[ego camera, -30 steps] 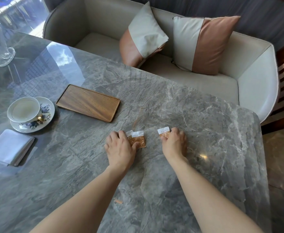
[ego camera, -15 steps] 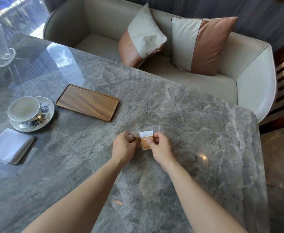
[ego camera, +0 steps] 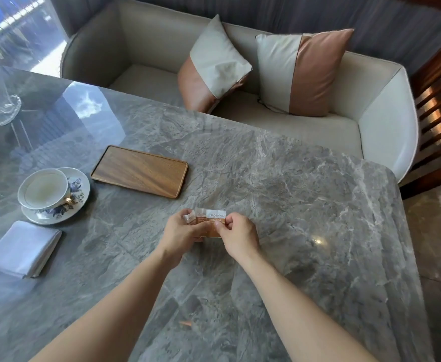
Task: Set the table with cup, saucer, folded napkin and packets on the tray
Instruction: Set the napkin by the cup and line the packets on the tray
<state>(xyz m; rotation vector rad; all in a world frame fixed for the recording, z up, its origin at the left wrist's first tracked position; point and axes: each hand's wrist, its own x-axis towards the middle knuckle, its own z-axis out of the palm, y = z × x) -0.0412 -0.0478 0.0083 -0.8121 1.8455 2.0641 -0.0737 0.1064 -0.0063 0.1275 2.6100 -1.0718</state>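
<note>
Both hands hold a small fan of brown and white packets (ego camera: 209, 220) just above the grey marble table (ego camera: 305, 205). My left hand (ego camera: 182, 231) grips their left side and my right hand (ego camera: 237, 235) pinches the right edge. A bare wooden tray (ego camera: 139, 170) lies further back to the left. Left of it, a white cup (ego camera: 44, 188) stands on a floral saucer (ego camera: 79, 190). A folded white napkin (ego camera: 21, 248) lies near the table's left front.
A clear glass (ego camera: 6, 111) stands at the far left of the table. Behind the table is a beige sofa (ego camera: 386, 121) with two cushions (ego camera: 303, 71). A wooden slatted chair (ego camera: 438, 100) stands to the right. A small orange scrap (ego camera: 186, 323) lies between my forearms.
My hands were pressing on separate packets lying on the table; they have come together, gathered the packets and lifted them slightly off the surface.
</note>
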